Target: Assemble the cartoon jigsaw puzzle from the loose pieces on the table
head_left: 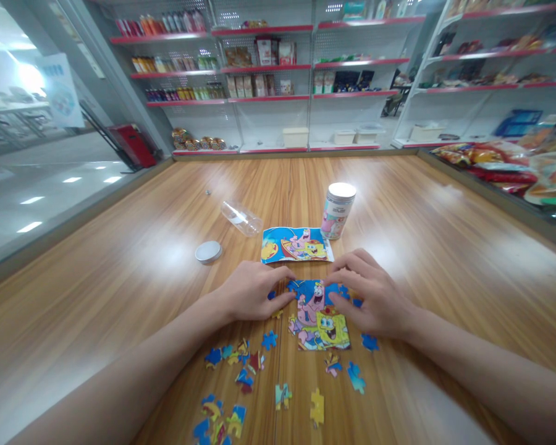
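Observation:
A partly joined jigsaw puzzle [322, 321] with a yellow square character and a pink one lies flat on the table. My left hand [259, 290] is at its upper left edge, thumb and forefinger bent around a blue knobbed part. On the upper right edge, my right hand [373, 293] has its thumb and fingers curled about another blue part. Its fingertips touch the puzzle. Just beyond lies a picture sheet [296, 245] with the same characters. Loose pieces are scattered nearby, among them a blue piece [269, 339], a yellow piece [317, 406] and a light-blue piece [356, 377].
A printed can [337, 211] stands upright by the sheet's right end. To the left are a clear plastic cylinder [241, 218] on its side and a round silver lid [208, 251]. Stocked shelves [266, 67] rise behind the wooden table [134, 247]; packaged snacks [495, 164] are at right.

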